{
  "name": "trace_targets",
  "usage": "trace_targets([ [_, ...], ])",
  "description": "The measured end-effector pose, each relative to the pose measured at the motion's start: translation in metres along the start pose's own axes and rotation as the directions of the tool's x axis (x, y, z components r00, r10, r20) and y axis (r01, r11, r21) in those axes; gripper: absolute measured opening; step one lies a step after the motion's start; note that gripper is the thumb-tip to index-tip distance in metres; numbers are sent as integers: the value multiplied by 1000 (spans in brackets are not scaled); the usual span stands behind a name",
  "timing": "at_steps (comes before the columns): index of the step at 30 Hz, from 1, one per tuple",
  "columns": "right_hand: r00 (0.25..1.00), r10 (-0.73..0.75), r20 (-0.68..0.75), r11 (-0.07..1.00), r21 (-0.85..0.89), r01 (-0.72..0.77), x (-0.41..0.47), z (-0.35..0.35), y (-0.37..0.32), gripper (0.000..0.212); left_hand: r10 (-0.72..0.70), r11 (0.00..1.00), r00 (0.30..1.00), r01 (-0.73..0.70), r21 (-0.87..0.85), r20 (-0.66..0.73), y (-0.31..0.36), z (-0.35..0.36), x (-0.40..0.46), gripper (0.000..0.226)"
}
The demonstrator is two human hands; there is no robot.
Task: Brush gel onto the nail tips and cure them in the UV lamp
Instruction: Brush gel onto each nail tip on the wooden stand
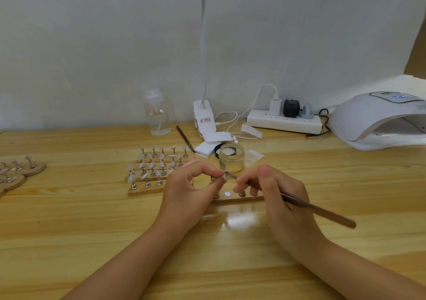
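My left hand (189,188) pinches a small nail tip on its stand (221,178) between thumb and forefinger, above a wooden holder strip (239,198). My right hand (280,190) grips a brown brush (318,208), whose tip touches the nail tip. An open glass jar of gel (231,158) stands just behind my hands. Wooden strips with several nail tips on metal stands (156,168) lie to the left of the jar. The white UV lamp (380,120) sits at the far right with its display lit.
A clear pump bottle (157,113), a white clip lamp (204,117), a second brush (185,138), white pads (209,144) and a power strip with plugs (284,120) stand along the back. More nail-tip holders (16,170) lie at the left edge.
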State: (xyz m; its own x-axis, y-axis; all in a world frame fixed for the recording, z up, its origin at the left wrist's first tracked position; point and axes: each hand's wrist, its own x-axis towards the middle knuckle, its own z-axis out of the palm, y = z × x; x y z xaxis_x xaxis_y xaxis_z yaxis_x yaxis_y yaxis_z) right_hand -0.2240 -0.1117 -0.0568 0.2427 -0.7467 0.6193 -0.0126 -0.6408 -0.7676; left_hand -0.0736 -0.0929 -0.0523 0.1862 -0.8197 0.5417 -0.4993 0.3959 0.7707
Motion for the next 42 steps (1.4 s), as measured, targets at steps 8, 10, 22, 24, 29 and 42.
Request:
trace_targets([
  [8,1000,26,2,999,26,-26,1,0,-1,40,12,1000,1000,-12,4,-5,-1,0,0,18],
  [10,998,53,16,996,70,-54,1,0,-1,43,18,1000,1000,-18,12,-10,-1,0,0,23],
  [22,997,73,7,989,126,-73,-1,-2,-2,50,6,1000,1000,-6,3,-23,0,-1,0,16],
  [24,998,46,-36,992,120,-41,-1,-4,-1,48,-26,1000,998,25,-16,-52,1,-1,1,17],
  [29,997,4,-83,998,59,1,0,-7,1,43,-46,997,996,41,-68,-74,2,1,1,10],
  [42,1000,-13,22,1000,-14,13,1,-2,-1,40,82,996,997,-82,-26,-3,-5,2,2,15],
])
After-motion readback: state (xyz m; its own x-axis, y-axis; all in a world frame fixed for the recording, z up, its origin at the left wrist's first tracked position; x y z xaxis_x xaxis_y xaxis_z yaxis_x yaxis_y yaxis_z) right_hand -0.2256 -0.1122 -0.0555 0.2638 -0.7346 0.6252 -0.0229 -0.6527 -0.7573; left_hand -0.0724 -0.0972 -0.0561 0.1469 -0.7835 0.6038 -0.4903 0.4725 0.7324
